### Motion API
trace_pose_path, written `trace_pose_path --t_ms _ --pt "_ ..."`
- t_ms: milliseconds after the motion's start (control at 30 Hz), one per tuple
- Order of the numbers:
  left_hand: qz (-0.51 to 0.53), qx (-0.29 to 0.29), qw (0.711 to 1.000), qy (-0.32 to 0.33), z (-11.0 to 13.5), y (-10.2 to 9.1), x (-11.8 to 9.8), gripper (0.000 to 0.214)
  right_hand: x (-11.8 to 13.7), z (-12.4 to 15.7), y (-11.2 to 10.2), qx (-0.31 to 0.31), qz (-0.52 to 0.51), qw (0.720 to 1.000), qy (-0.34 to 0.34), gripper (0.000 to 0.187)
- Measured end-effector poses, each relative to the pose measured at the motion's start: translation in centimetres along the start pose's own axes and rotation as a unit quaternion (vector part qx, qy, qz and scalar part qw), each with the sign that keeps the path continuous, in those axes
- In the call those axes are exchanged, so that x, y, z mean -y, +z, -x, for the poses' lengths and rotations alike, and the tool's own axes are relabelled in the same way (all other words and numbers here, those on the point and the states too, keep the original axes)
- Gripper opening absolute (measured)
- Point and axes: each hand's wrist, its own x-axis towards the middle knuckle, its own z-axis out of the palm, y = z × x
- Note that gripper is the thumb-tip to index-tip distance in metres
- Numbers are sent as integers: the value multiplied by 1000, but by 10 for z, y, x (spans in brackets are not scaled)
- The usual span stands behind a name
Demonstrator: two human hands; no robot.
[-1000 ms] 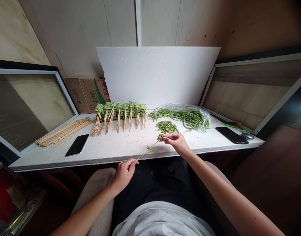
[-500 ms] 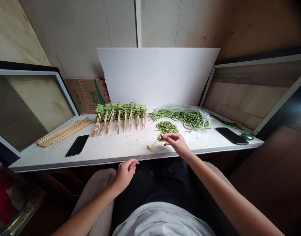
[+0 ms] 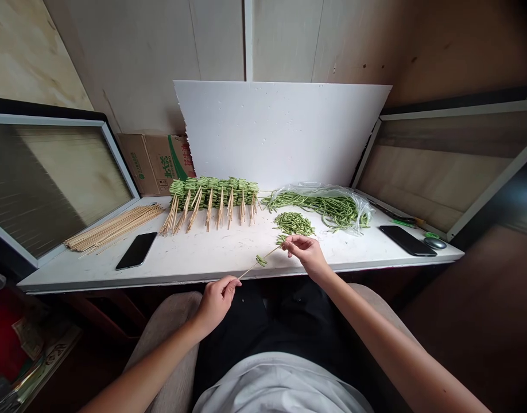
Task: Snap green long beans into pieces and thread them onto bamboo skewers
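Note:
My left hand (image 3: 219, 298) is closed round the lower end of a thin bamboo skewer (image 3: 247, 271), just off the table's front edge. A few short pieces of green bean (image 3: 261, 260) are threaded across the skewer near its middle. At the skewer's upper tip, my right hand (image 3: 304, 252) is closed in a pinch on a piece of green bean, mostly covered by the fingers. Right behind those fingertips lies a loose pile of cut green bean pieces (image 3: 294, 223), with a smaller cluster at its near side.
Stacked bean skewers (image 3: 214, 192) stand at the back, sticks pointing forward. Bare bamboo skewers (image 3: 115, 226) and a phone (image 3: 136, 250) lie left. Long green beans in a plastic bag (image 3: 328, 206), another phone (image 3: 407, 240) and a computer mouse (image 3: 435, 243) are on the right. A white board (image 3: 285, 132) stands behind.
Both hands keep nearly the same pose, the skewer between them. The view has shifted slightly; the bean pieces on the skewer look unchanged.

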Motion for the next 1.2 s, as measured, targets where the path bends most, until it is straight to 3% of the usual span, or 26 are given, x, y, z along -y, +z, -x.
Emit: trace_pose_path --t_ms 333,667,800,900,1200 --pt "12 27 999 -17 1 -2 1 38 -2 4 5 -1 5 1000 -1 37" --pt "61 90 993 -37 1 1 -2 40 4 3 3 26 18 999 -15 32" --pt "55 57 996 -28 -3 1 -7 26 6 -1 -2 -3 31 999 -20 37" --pt "46 21 998 -31 -6 -1 -10 26 6 -1 -2 -29 29 999 -22 37" --pt "-2 11 1000 -24 -2 -2 -2 30 -2 6 10 -6 -6 1000 -19 35"
